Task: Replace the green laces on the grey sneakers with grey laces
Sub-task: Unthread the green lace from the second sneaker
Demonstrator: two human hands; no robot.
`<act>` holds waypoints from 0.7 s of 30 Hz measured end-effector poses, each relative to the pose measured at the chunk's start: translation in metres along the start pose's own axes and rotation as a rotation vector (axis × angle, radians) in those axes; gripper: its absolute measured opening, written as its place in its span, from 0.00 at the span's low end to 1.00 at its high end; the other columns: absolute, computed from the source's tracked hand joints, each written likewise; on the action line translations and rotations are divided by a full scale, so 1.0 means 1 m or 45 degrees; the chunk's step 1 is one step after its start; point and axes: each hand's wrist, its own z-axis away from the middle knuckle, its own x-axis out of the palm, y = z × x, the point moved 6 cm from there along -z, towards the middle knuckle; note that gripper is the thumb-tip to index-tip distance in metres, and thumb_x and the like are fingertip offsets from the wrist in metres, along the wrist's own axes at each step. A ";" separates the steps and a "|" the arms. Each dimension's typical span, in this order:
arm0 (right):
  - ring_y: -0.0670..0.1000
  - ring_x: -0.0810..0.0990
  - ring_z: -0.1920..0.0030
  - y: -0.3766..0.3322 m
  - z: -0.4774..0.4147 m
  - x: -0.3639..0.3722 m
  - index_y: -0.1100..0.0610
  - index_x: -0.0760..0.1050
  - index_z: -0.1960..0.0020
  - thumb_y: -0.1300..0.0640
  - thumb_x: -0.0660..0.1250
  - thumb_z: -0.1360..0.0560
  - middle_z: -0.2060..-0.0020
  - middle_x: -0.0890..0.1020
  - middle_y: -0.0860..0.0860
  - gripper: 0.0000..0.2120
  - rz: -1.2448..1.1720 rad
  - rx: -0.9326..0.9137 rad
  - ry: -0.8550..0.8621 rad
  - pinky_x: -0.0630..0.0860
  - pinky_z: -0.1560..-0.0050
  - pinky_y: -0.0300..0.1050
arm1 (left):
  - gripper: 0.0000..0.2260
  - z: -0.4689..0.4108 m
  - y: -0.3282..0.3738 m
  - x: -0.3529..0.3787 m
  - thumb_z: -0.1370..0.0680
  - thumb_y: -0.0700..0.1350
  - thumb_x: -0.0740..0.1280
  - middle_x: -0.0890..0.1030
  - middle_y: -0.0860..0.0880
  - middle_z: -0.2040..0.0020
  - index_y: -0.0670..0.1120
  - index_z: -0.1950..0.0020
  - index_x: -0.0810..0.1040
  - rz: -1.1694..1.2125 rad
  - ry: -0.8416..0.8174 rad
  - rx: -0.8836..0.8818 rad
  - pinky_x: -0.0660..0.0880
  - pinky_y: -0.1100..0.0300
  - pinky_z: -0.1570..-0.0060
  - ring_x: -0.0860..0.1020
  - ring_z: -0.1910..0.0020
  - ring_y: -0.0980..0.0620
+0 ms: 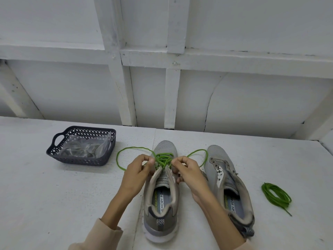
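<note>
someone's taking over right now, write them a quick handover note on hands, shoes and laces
Left hand and right hand each pinch the green lace on the left sneaker; it is laced only at the toe end.
Right sneaker has no lace; a coiled green lace lies on the table to its right.
Basket at left holds a clear bag, contents unclear.
Left: pull this lace out, thread grey laces in both.

white table (54,195) | laced sneaker (162,221) on it | basket (79,160) far left of it | unlaced sneaker (232,188) just right | lace coil (277,196) further right
</note>
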 end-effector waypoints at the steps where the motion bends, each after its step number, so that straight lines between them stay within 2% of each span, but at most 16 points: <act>1: 0.47 0.71 0.70 0.000 0.000 -0.001 0.60 0.77 0.55 0.61 0.67 0.23 0.67 0.75 0.52 0.03 0.005 -0.006 -0.005 0.70 0.71 0.38 | 0.07 0.001 0.000 0.001 0.21 0.53 0.66 0.83 0.54 0.62 0.51 0.53 0.79 0.004 -0.011 -0.006 0.79 0.51 0.53 0.81 0.64 0.57; 4: 0.48 0.73 0.69 -0.002 0.001 -0.001 0.63 0.80 0.54 0.61 0.72 0.26 0.68 0.78 0.53 0.05 0.091 -0.040 -0.049 0.72 0.70 0.38 | 0.06 0.002 0.002 0.002 0.23 0.51 0.69 0.83 0.53 0.59 0.50 0.55 0.80 -0.035 -0.050 0.037 0.75 0.59 0.59 0.78 0.66 0.61; 6: 0.48 0.73 0.71 -0.003 0.000 -0.003 0.65 0.79 0.55 0.63 0.70 0.25 0.68 0.77 0.55 0.04 0.072 -0.063 -0.038 0.73 0.71 0.39 | 0.06 -0.002 0.000 0.000 0.22 0.49 0.68 0.83 0.50 0.62 0.48 0.56 0.79 0.010 -0.032 0.035 0.76 0.55 0.60 0.79 0.66 0.56; 8: 0.46 0.73 0.71 -0.002 -0.001 -0.006 0.62 0.78 0.55 0.63 0.68 0.23 0.66 0.77 0.55 0.03 0.013 -0.070 0.023 0.74 0.71 0.40 | 0.07 -0.004 -0.002 -0.003 0.20 0.47 0.66 0.82 0.49 0.65 0.45 0.54 0.77 0.218 0.033 -0.043 0.78 0.56 0.63 0.80 0.65 0.51; 10: 0.46 0.74 0.69 -0.001 0.000 -0.007 0.61 0.78 0.55 0.61 0.68 0.23 0.67 0.78 0.54 0.04 0.000 -0.081 0.056 0.75 0.71 0.40 | 0.07 -0.003 -0.001 -0.002 0.21 0.48 0.67 0.82 0.51 0.65 0.44 0.53 0.77 0.300 0.032 -0.056 0.78 0.57 0.64 0.80 0.64 0.51; 14: 0.49 0.73 0.70 -0.001 0.000 -0.003 0.66 0.80 0.56 0.61 0.73 0.27 0.70 0.78 0.52 0.07 0.093 -0.080 -0.037 0.73 0.70 0.40 | 0.07 0.001 -0.003 0.005 0.24 0.51 0.71 0.83 0.53 0.61 0.48 0.57 0.81 0.042 -0.069 0.038 0.75 0.64 0.61 0.79 0.64 0.59; 16: 0.50 0.74 0.68 -0.002 -0.001 -0.004 0.65 0.79 0.56 0.62 0.71 0.26 0.68 0.77 0.54 0.05 0.061 -0.091 -0.015 0.74 0.71 0.40 | 0.08 -0.001 -0.004 0.003 0.22 0.49 0.69 0.83 0.50 0.62 0.47 0.59 0.80 0.085 -0.023 0.050 0.75 0.61 0.62 0.79 0.65 0.56; 19: 0.50 0.76 0.61 0.001 -0.001 -0.012 0.60 0.76 0.54 0.60 0.67 0.22 0.63 0.77 0.55 0.05 -0.099 -0.070 0.118 0.76 0.71 0.42 | 0.07 -0.001 -0.005 -0.002 0.20 0.43 0.66 0.81 0.47 0.62 0.40 0.55 0.77 0.392 0.107 -0.053 0.79 0.59 0.65 0.82 0.65 0.49; 21: 0.48 0.76 0.64 0.002 -0.001 -0.012 0.60 0.76 0.55 0.57 0.68 0.23 0.66 0.77 0.53 0.06 -0.050 -0.070 0.098 0.77 0.69 0.42 | 0.08 0.001 -0.005 -0.001 0.21 0.45 0.67 0.82 0.46 0.62 0.40 0.53 0.78 0.378 0.080 -0.056 0.80 0.59 0.63 0.82 0.64 0.51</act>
